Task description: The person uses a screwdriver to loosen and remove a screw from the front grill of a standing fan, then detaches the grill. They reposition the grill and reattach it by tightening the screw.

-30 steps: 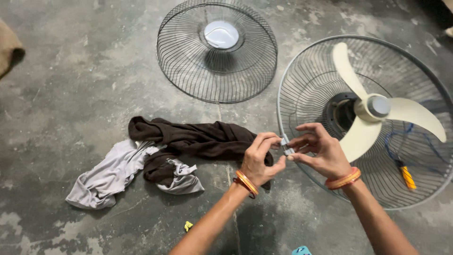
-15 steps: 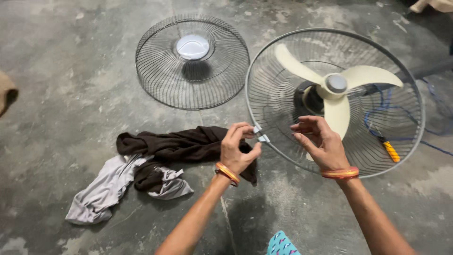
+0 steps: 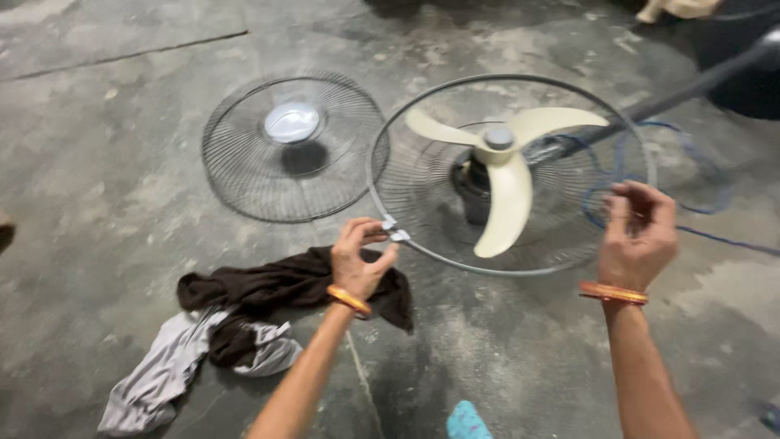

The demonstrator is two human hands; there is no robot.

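Cream-coloured fan blades (image 3: 500, 175) sit at the hub of a round wire rear guard (image 3: 422, 236) lying flat on the grey concrete floor (image 3: 97, 162). At the near rim of that guard the left hand (image 3: 357, 260) pinches a small metal clip (image 3: 396, 230) between thumb and fingertips. The right hand (image 3: 638, 236) hangs over the guard's right rim with its fingers loosely curled and apart, gripping nothing that shows. Both wrists wear orange bands. A second, detached front guard (image 3: 244, 175) with a pale centre disc lies just beside the first, to its left. Under the left wrist lie a dark brown cloth (image 3: 268, 284) and, touching it, a grey cloth (image 3: 154, 378). A blue cord (image 3: 715, 232) trails off the right side of the guard.
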